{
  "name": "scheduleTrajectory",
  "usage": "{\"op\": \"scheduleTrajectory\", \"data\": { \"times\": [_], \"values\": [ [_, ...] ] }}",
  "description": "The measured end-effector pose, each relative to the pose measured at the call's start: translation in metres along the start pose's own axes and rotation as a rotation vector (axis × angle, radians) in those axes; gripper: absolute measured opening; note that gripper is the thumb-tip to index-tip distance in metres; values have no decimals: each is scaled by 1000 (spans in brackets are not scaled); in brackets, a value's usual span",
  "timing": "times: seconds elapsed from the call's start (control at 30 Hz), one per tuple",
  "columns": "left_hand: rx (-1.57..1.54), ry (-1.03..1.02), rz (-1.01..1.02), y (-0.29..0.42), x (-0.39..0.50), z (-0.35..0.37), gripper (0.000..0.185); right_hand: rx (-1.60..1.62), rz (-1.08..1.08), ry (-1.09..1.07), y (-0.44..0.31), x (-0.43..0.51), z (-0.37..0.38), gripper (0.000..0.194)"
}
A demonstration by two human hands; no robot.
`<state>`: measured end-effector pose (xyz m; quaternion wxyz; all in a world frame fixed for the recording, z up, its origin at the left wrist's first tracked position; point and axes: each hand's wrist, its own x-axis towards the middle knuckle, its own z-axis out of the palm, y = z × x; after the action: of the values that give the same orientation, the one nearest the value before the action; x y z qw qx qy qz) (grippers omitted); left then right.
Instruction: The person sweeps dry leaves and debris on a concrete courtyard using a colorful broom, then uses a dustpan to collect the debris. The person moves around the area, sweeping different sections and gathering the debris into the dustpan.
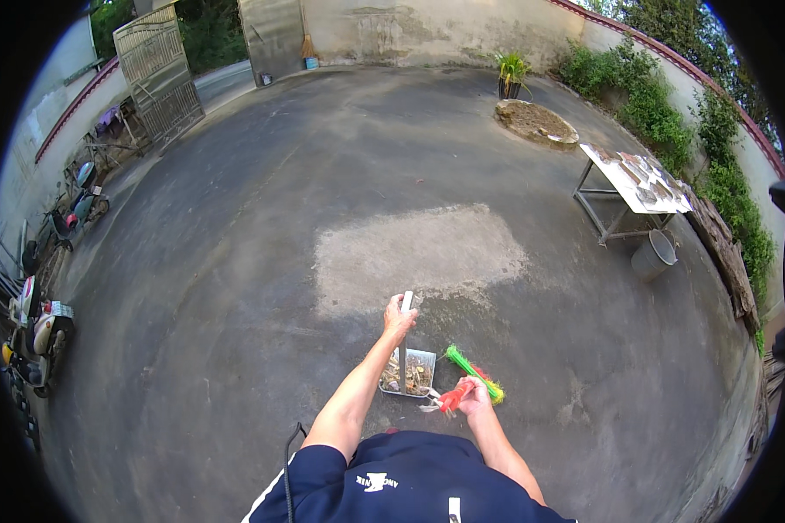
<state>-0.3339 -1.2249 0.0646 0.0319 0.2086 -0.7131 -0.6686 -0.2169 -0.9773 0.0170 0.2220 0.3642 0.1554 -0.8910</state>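
My left hand is closed around the top of the pale upright handle of a long-handled dustpan. The pan rests on the concrete and holds dry leaves and debris. In my right hand is a red-wrapped handle with frayed pale strips at its end. Just beyond that hand lies a broom head with green, yellow and red bristles, close to the ground right of the pan. My hand hides where handle and head would join.
Parked scooters line the left side, near an open metal gate. On the right stand a table bearing flat pieces, a grey bucket and a rough wooden log. Farther back are a round bed and a potted plant.
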Motion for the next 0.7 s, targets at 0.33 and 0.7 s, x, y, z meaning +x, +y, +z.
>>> {"op": "scheduleTrajectory", "data": {
  "times": [0.33, 0.7],
  "values": [
    [-14, -56, -23, 2, 56, 20, 63, 111, 140, -40, -9, -28, -46, 14],
    [409, 72, 131, 8, 61, 28, 70, 139, 133, 24, 13, -52, -62, 13]
  ]
}}
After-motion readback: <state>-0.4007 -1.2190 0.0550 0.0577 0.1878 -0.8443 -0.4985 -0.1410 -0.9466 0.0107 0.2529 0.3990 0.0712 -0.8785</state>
